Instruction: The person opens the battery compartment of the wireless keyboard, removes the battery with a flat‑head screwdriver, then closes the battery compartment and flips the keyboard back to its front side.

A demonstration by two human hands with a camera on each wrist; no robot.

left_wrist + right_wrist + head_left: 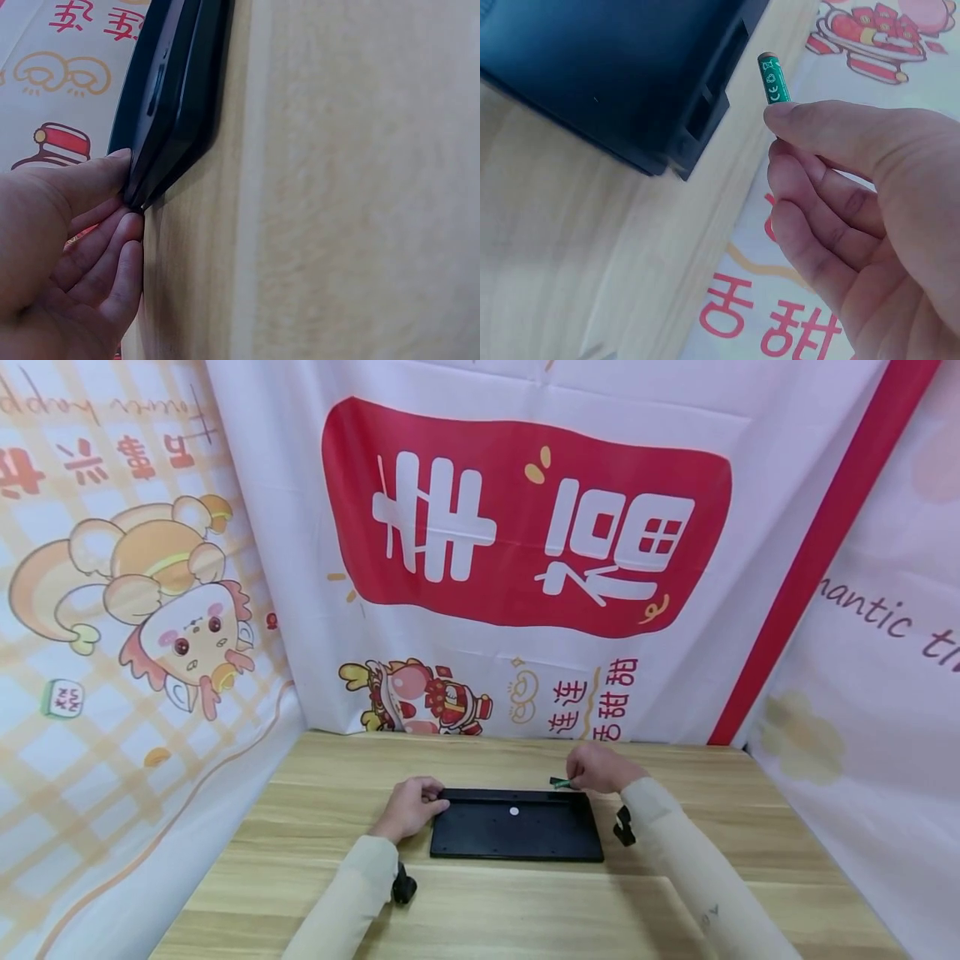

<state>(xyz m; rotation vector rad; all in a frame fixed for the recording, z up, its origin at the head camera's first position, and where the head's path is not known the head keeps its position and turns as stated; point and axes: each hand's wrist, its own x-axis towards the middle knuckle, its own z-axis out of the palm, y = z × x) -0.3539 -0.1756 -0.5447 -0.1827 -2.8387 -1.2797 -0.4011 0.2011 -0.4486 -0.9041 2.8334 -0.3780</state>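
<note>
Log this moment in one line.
left hand: pinches black device at corner | right hand: pinches green battery | battery: outside device, near right end

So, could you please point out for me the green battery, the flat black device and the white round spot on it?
Green battery (774,79): right wrist view, on its printed side.
Flat black device (517,838): head view, on its upward face.
White round spot (513,811): head view, at its centre.

Two sleeved forearms (351,897) stretch from the near side. The left hand (408,808) grips with its thumb uppermost; the right hand (603,768), slightly farther, pinches.
</note>
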